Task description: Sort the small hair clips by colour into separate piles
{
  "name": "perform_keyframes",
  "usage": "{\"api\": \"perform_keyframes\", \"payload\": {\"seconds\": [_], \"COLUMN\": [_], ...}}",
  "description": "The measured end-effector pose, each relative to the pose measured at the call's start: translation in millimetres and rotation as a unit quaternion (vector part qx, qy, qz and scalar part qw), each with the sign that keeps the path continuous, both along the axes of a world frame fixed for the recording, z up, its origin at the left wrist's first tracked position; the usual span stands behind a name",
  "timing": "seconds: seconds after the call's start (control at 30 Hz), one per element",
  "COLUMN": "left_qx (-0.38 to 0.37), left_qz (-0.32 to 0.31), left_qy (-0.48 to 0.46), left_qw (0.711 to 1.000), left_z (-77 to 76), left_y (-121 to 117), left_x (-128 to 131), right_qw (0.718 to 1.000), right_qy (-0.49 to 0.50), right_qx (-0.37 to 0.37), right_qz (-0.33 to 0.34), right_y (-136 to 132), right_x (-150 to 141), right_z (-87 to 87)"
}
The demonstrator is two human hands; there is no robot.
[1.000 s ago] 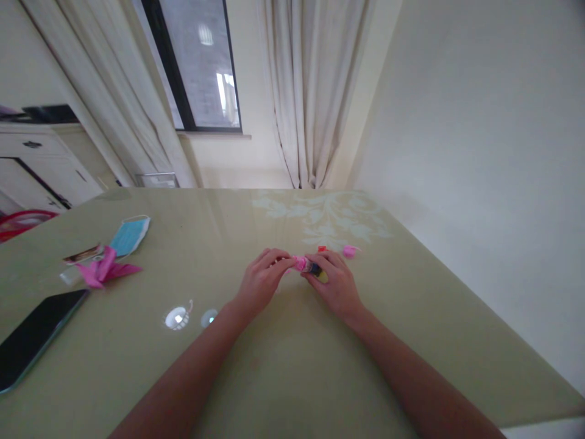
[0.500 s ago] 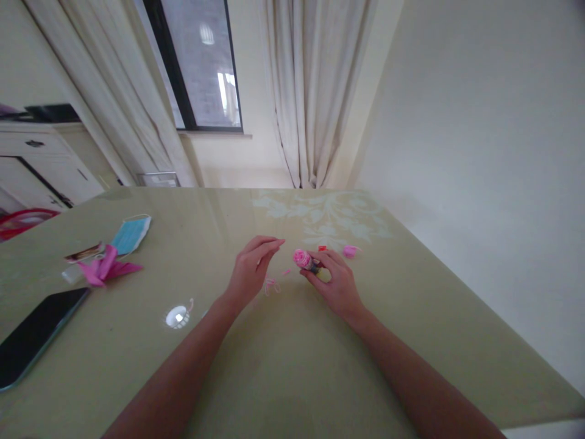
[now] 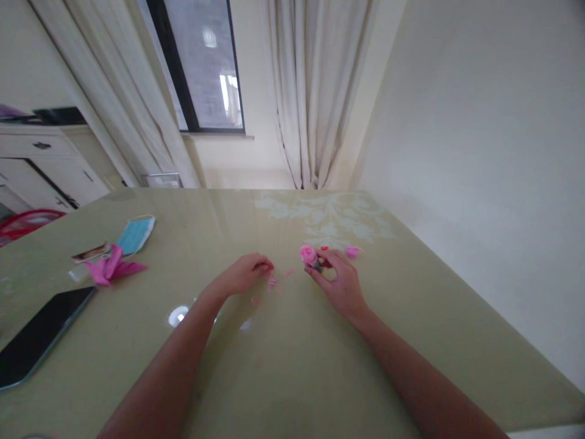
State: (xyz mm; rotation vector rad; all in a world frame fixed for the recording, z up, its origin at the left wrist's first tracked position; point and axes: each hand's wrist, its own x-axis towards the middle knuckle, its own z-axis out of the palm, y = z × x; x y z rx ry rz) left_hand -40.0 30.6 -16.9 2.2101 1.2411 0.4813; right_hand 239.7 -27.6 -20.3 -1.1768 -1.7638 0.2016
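Observation:
My right hand [image 3: 340, 280] grips a small bottle [image 3: 314, 264] between thumb and fingers, tipped toward the left. Curly pink strips [image 3: 308, 253] fill its mouth. To the left, my left hand [image 3: 247, 272] is down at the tabletop, its fingertips pinched on a loose pink strip [image 3: 269, 275]. More thin pink strips [image 3: 272, 284] lie beside those fingertips, and a short pink piece [image 3: 289, 272] rests between the two hands. Beyond my right hand are a small red piece [image 3: 324, 248] and a pink lump [image 3: 351, 252] with a thin tail.
On the left of the glossy table [image 3: 292, 372] lie a black phone [image 3: 46, 332], a pink folded-paper shape [image 3: 112, 267], a blue face mask [image 3: 137, 235] and a picture card [image 3: 90, 252]. A wall [image 3: 479, 152] runs along the table's right edge.
My left hand has left the bottle's mouth and come down leftward to the loose pink strips. My right hand still holds the bottle, its pink-filled mouth now turned more upward.

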Motion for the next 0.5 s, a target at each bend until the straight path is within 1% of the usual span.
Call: {"api": "perform_keyframes", "payload": {"seconds": [0.03,0.1,0.17,0.23,0.3,0.4,0.5], "left_qx": [-0.014,-0.024,-0.006,0.021,0.022,-0.006,-0.032], "left_qz": [-0.004,0.012,0.04,0.048,0.022,-0.037,-0.056], "left_qy": [-0.007,-0.018,-0.019,-0.006,0.008,0.01,0.0], "left_qw": [1.0,0.999,0.999,0.999,0.999,0.999,0.998], "left_z": [0.8,0.8,-0.1,0.1,2.8,10.1,15.1], "left_y": [-0.7,-0.8,0.1,0.1,-2.2,-10.0,-18.9], "left_x": [1.2,2.2,1.7,1.4,2.5,7.5,14.5], "right_qw": [1.0,1.0,1.0,1.0,1.0,1.0,1.0], "right_qy": [-0.001,-0.002,0.0,0.003,0.005,0.003,-0.003], "right_qx": [0.001,0.004,0.006,0.009,0.008,-0.001,-0.004], "right_qz": [-0.001,-0.003,-0.002,0.0,0.002,0.004,0.001], "right_y": [-0.1,-0.3,-0.4,-0.3,-0.4,-0.8,-1.3], "right_x": [0.1,0.3,0.2,-0.2,-0.5,-0.9,-1.0], "right_z": [0.0,-0.1,-0.4,-0.5,-0.2,1.0,1.8]}}
